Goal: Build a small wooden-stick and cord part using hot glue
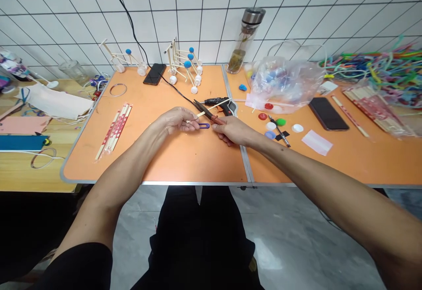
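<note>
My left hand (182, 120) pinches a thin pale wooden stick (218, 104) that slants up to the right. Scissors (208, 113) with reddish-brown handles are gripped in my right hand (231, 130); their blades cross the stick. Whether the blades are closed on it, I cannot tell. Between my hands, by the left fingertips, is a small purple elongated loop (204, 126). Just behind the scissors lies a black glue gun (227, 106). Farther back stand stick frames (180, 61) with blue caps and white wheel-like discs, and a smaller similar frame (121, 57).
Wrapped chopsticks (114, 131) lie at left. A phone (154, 74) and a tea bottle (242, 43) are along the wall. To the right are coloured caps (263, 116), a pen-like tool (280, 131), a plastic bag (286, 81), another phone (329, 113) and packed chopsticks (376, 107).
</note>
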`<state>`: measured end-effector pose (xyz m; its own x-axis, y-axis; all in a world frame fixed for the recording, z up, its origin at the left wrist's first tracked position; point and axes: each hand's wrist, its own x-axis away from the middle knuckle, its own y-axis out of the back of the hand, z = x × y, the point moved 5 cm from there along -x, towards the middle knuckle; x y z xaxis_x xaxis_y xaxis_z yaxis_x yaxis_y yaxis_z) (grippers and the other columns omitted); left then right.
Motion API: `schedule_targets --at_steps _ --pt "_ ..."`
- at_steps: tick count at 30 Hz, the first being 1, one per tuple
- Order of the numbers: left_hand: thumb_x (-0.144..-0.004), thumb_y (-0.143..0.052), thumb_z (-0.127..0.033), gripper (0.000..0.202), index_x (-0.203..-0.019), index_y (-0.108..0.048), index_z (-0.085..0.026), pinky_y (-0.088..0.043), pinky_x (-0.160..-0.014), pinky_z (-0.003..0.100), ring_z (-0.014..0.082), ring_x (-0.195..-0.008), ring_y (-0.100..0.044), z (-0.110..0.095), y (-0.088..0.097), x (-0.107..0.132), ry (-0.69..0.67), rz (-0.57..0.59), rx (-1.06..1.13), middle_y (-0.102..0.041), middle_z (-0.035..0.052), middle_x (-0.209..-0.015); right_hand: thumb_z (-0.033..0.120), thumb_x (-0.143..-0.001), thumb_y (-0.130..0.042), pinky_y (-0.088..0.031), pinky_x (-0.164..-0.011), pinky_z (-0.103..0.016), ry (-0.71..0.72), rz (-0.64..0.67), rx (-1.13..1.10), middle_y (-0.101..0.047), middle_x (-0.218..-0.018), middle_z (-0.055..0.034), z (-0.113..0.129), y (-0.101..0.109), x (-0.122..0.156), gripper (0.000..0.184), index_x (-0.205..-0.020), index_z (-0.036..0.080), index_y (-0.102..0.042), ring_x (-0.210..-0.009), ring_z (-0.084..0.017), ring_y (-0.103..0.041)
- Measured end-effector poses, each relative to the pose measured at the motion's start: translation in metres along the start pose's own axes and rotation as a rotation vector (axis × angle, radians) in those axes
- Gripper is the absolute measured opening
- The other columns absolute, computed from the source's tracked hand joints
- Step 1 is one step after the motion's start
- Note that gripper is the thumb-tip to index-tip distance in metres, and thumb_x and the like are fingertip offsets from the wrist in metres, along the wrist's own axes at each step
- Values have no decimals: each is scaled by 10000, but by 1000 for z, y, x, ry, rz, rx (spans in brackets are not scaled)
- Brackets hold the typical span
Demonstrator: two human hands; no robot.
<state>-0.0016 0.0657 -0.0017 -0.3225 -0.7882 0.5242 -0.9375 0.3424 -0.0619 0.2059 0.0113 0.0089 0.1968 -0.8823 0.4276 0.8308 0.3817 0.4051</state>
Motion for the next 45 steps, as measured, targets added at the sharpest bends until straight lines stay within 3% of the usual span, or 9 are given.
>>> schedule_targets --at_steps 9,18,22,28,31,34,38,41,45 --pt "-923 -757 -56 183 -759 -834 -80 -543 -487 168 141 -486 -725 5 7 6 20 -22 48 -824 180 -717 248 -939 -701 -404 -482 -323 39 29 107 -550 -620 15 8 2 -3 283 -755 260 -486 -491 -147 -495" --pt "-942 -762 -42 201 -763 -843 -81 -556 -487 164 138 -492 -732 28 55 62 67 -232 139 -814 156 -698 320 -919 -740 -354 -457 -339 128 185 182 -562 -616 18 38 -42 -23 105 -930 258 -656 -480 -178 -486" --pt "-933 -760 -21 200 -764 -850 -81 -562 -500 158 134 -501 -737 36 60 72 82 -244 161 -816 158 -703 342 -973 -731 -389 -567 -347 169 142 288 -606 -657 -4 49 -50 -23 103 -938 249 -705 -566 -193 -524" --pt "-920 -782 -33 161 -793 -869 -81 -640 -581 221 180 -558 -784 44 66 81 64 -190 81 -836 190 -749 394 -1028 -681 -375 -617 -364 205 136 409 -633 -709 -36 58 -48 -5 294 -795 247 -579 -610 -198 -560" --pt "-894 -844 -72 84 -817 -872 -91 -649 -600 241 194 -580 -795 41 75 84 15 -197 48 -847 194 -776 465 -1028 -684 -392 -641 -364 219 56 411 -638 -712 -36 52 -25 1 254 -907 242 -673 -636 -218 -581" --pt "-943 -822 -104 116 -836 -863 -92 -644 -606 238 185 -591 -795 26 73 76 -81 -227 29 -850 182 -783 474 -1023 -666 -453 -741 -379 251 -280 454 -742 -886 -90 40 28 -6 250 -936 242 -701 -814 -277 -667" --pt "-997 -731 -86 194 -821 -807 -113 -586 -578 205 146 -565 -769 -7 53 47 -234 -287 39 -839 128 -748 458 -1026 -677 -528 -879 -437 80 -658 479 -827 -1109 -211 6 96 -34 251 -1045 213 -725 -1031 -379 -732" --pt "-1011 -759 -131 186 -825 -755 -131 -536 -578 185 114 -562 -749 -28 38 19 -334 -334 33 -847 100 -770 467 -1030 -685 -560 -959 -469 72 -689 464 -843 -1189 -243 -12 111 -53 290 -1123 203 -759 -1148 -418 -747" --pt "-1003 -802 -195 152 -870 -743 -149 -519 -597 177 100 -579 -743 -31 35 -4 -404 -408 98 -839 59 -771 494 -1015 -717 -584 -998 -489 24 -702 468 -838 -1294 -238 -19 112 -63 368 -1227 200 -780 -1220 -421 -755"
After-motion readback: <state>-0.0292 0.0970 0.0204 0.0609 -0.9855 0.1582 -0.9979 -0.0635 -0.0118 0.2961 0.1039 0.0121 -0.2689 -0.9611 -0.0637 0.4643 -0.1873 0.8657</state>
